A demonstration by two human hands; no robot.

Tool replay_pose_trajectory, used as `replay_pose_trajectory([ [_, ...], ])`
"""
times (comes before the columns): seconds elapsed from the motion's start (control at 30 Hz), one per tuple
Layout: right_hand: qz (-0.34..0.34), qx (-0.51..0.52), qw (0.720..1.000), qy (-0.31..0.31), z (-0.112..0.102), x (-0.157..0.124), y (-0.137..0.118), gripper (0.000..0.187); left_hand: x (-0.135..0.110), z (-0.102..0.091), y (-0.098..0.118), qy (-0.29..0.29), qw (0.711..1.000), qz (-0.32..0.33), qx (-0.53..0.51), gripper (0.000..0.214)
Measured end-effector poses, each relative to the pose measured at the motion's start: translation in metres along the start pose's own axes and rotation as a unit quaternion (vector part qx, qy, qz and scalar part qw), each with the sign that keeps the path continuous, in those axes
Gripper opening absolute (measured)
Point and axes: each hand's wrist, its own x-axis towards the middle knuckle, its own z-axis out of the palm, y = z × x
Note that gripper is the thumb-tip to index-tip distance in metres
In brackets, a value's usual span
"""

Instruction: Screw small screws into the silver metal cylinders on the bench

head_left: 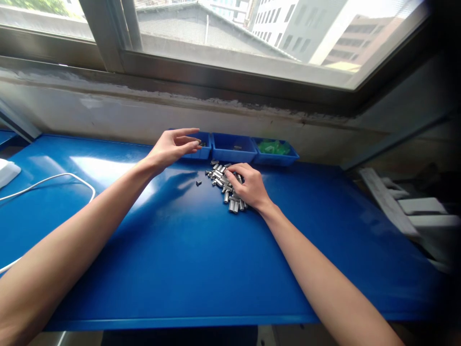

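Note:
My left hand (177, 145) is raised over the left blue bin (196, 153), its index finger stretched out and its thumb apart from it. Small parts show in that bin beside the fingertips; I see nothing clearly held. On the blue table, my right hand (249, 185) rests at a pile of short, shiny metal cylinders (234, 205). Thumb and index finger close together on a cylinder at the pile's upper part; the hand hides the pile's right side. A small dark part (199, 182), perhaps a screw, lies left of the pile.
A middle blue bin (234, 154) holds a few small pieces, and a right blue bin (276, 157) holds green pieces. A white cable (68, 174) runs over the table (173, 269) at left, near a white device (7, 170). The wall and window rise behind.

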Motion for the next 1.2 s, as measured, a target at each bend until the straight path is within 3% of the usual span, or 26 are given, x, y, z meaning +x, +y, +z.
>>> replay_pose_trajectory([
  [0.1, 0.0, -0.001, 1.0, 0.0, 0.0, 0.0, 0.0, 0.013, -0.001, -0.004, 0.003, -0.086, 0.989, 0.013, 0.12, 0.05],
  [0.23, -0.005, -0.004, 1.0, 0.002, 0.001, 0.001, 0.001, 0.013, -0.003, -0.006, 0.006, -0.239, 0.931, 0.02, 0.277, 0.039],
  [0.33, -0.009, -0.005, 1.0, 0.005, 0.001, 0.001, 0.002, 0.013, -0.004, -0.004, 0.006, -0.287, 0.898, 0.02, 0.332, 0.037],
  [0.6, -0.008, 0.001, 1.0, 0.005, 0.002, 0.001, 0.001, 0.013, -0.003, -0.004, 0.001, -0.293, 0.885, 0.049, 0.359, 0.021],
  [0.7, -0.006, 0.001, 1.0, 0.005, 0.002, 0.001, 0.001, 0.013, -0.003, -0.003, 0.0, -0.265, 0.906, 0.057, 0.324, 0.022],
  [0.87, -0.005, 0.002, 1.0, 0.003, 0.002, 0.001, 0.002, 0.013, -0.003, 0.001, 0.002, -0.216, 0.962, 0.034, 0.165, 0.031],
  [1.2, -0.006, 0.003, 1.0, 0.005, 0.001, 0.001, 0.002, 0.013, -0.005, 0.002, 0.01, -0.256, 0.96, 0.022, 0.109, 0.034],
])
